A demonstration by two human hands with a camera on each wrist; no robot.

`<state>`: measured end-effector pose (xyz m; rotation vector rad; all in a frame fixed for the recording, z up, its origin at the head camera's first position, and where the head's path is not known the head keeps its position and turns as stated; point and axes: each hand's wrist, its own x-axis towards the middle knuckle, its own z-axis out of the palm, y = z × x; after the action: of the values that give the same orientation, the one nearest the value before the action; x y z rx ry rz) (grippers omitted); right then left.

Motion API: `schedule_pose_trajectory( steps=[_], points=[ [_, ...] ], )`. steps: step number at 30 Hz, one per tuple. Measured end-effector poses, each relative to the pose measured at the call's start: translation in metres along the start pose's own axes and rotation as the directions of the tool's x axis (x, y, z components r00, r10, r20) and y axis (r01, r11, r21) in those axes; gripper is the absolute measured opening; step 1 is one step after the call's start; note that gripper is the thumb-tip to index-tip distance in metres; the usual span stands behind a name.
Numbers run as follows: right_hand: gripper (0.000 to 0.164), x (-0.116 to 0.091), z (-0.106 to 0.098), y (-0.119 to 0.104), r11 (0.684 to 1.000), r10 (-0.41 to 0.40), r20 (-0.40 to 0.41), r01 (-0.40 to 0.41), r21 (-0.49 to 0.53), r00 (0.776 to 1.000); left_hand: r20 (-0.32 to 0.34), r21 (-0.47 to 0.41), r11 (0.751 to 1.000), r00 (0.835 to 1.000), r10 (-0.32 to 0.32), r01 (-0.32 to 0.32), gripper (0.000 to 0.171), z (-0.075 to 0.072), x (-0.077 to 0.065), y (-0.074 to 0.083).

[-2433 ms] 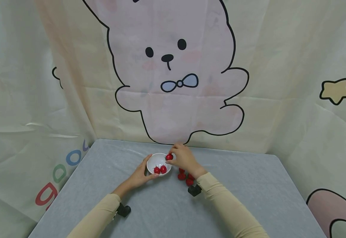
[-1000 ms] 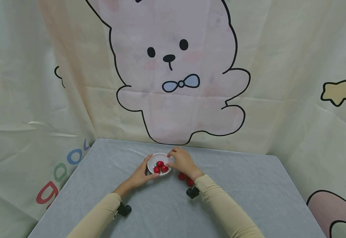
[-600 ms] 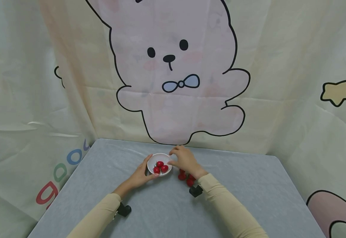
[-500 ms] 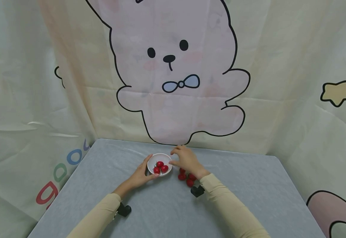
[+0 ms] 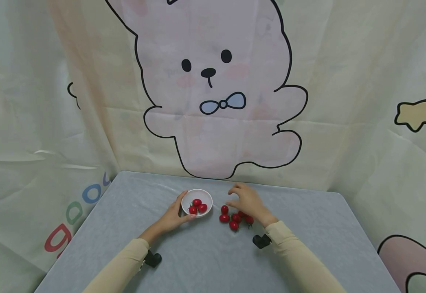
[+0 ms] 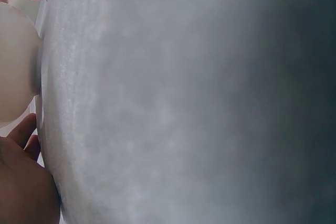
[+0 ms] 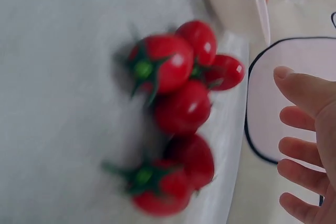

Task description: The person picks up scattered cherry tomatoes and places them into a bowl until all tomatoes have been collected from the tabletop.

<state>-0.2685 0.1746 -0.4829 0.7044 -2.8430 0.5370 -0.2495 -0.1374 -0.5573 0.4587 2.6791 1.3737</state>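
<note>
My left hand [image 5: 170, 215] holds a small white bowl [image 5: 188, 199] from its left side, thumb at the near rim and fingers behind. Three red cherry tomatoes [image 5: 202, 208] with green stems lie inside it. To the bowl's right, several more cherry tomatoes [image 5: 236, 218] sit in a loose cluster on the table. My right hand [image 5: 249, 200] hovers just beyond that cluster, fingers spread and nothing between them. In the right wrist view, its thumb and fingers [image 7: 299, 177] stand apart beside the tomatoes [image 7: 181, 109]. The left wrist view shows the bowl's outer wall [image 6: 16, 61].
A grey-blue cloth covers the table [image 5: 198, 260]. Behind it hangs a cream curtain [image 5: 326, 134] printed with a pink bear. Each wrist carries a black camera mount, the left mount [image 5: 152, 259] close over the cloth.
A third tomato was placed in the bowl by my right hand, which then let go and moved right, back over the cluster. My left hand kept its hold on the bowl.
</note>
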Motion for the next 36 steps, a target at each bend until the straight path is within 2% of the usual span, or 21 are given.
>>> schedule_pose_trajectory(
  steps=[10, 18, 36],
  points=[
    [0.03, -0.031, 0.001, 0.026, 0.999, 0.046, -0.034, -0.046, -0.006, 0.998, -0.001, 0.005, 1.0, 1.0, -0.008, 0.008, 0.102, 0.002, 0.001, -0.001],
    [0.032, -0.051, 0.006, 0.036, 0.999, 0.024, -0.057, -0.027, -0.044, 0.998, -0.001, 0.0, 1.0, 1.0, -0.011, 0.011, 0.102, 0.002, 0.0, 0.001],
    [0.036, -0.056, 0.017, 0.038, 0.996, 0.042, -0.02, -0.043, -0.081, 0.999, -0.012, 0.023, 1.0, 1.0, 0.004, -0.004, 0.103, 0.002, 0.001, -0.002]
  ],
)
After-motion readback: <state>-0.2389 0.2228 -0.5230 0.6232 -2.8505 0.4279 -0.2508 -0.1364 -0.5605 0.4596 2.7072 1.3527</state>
